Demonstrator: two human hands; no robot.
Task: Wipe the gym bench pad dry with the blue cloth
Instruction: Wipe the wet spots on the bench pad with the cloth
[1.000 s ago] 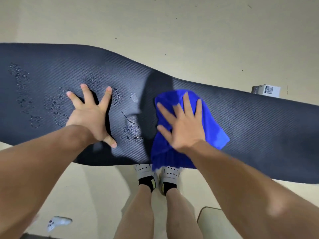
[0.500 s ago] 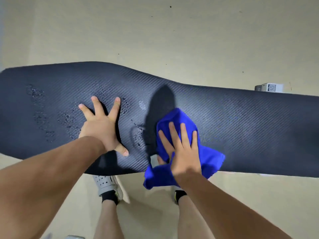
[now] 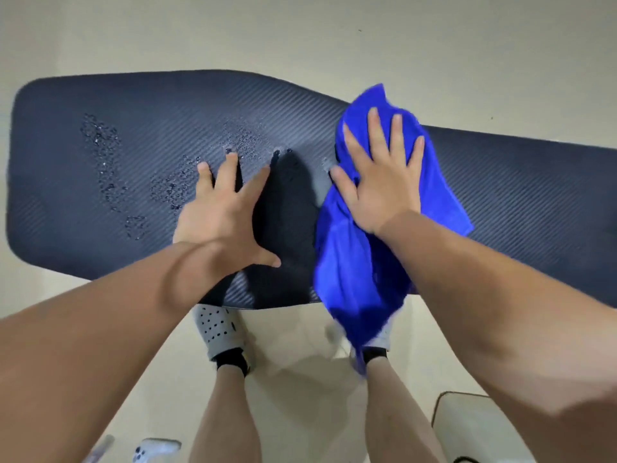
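Since half a second ago the blue cloth (image 3: pixel 360 262) has slid from the near edge up to the far edge of the bench pad (image 3: pixel 534 202), so its top corner now pokes past the far side while the bottom end hangs off the near edge in front of the right foot. Looks like a stroke straight across the width.

Going left to right: the left end of the pad has a trail of water drops (image 3: pixel 103 162) running down it, not wiped yet. Next to that there's another patch of droplets (image 3: pixel 173 188), right by the fingertips of the left hand (image 3: pixel 223 215). That hand is flat on the pad, fingers spread wide, holding nothing. My guess is it's just bracing, taking body weight and keeping the pad steady while the other arm scrubs. Between the hands there's a dark shadowed strip, and I can't tell if it's wet or dry.

Then the right hand (image 3: pixel 384 182), open and flat too, palm pressing the cloth down onto the pad rather than gripping it. Makes sense: a flat palm spreads pressure so more cloth soaks at once. Right of the cloth the pad looks dry.

So I'd say roughly half done, with all the wet stuff sitting left of the cloth.
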